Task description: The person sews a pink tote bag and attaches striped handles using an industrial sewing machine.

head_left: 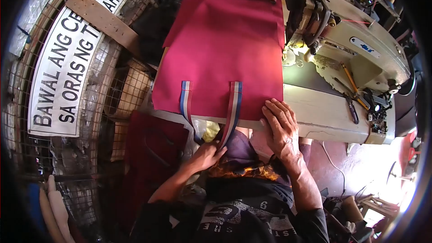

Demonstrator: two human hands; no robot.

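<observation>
A red fabric bag panel [225, 49] lies flat on the machine bed, its near edge toward me. Near that edge, a red, white and blue strap [235, 103] is attached at two places and hangs down in a loop. My left hand [208, 156] is closed around the bottom of this loop, below the table edge. My right hand [281, 126] rests on the panel's near right corner, fingers stretched out flat. To the right of the panel stands a sewing machine [364, 54], its lamp lighting the needle area.
Pliers [351, 105] and a pencil-like yellow stick [355, 85] lie on the machine bed at right. More red fabric [155, 150] hangs at lower left. Wire mesh with a lettered sign [65, 74] and a wooden board [101, 22] borders the left side.
</observation>
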